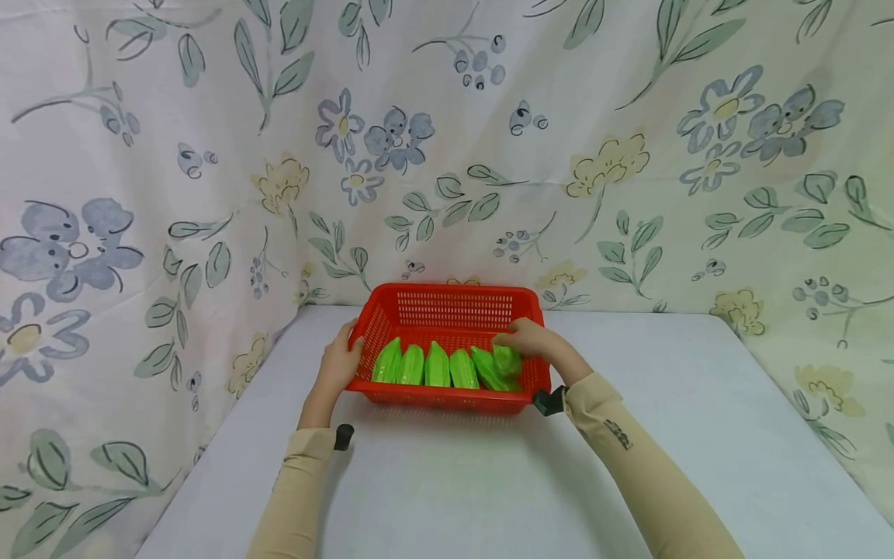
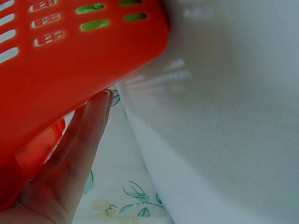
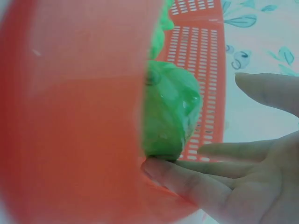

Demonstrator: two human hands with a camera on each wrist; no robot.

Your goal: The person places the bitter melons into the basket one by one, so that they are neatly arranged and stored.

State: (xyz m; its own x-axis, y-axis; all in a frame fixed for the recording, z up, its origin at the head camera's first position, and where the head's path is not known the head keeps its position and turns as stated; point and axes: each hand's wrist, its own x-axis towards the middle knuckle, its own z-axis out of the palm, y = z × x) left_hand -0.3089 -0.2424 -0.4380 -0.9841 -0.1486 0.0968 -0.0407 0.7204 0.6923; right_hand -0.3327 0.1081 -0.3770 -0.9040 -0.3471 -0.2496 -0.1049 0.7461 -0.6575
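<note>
A red plastic basket (image 1: 447, 398) with slotted walls sits on the table. Inside, several shiny green ridged, elongated pieces (image 1: 437, 365) stand side by side, resembling star fruit. My left hand (image 1: 341, 361) holds the basket's left rim; the left wrist view shows its fingers (image 2: 91, 121) stretched along the outer wall. Over the basket's right end is my right hand (image 1: 531, 339), right at the rightmost green piece (image 1: 507, 362), which leans over its neighbour. In the right wrist view a fingertip meets that piece's end, while the thumb (image 3: 266, 91) stands well apart from it.
The white table (image 1: 447, 481) stretches in front of the basket and to both sides. A flower-patterned cloth (image 1: 447, 155) hangs behind the table and along its left side. The basket stands near the table's back edge.
</note>
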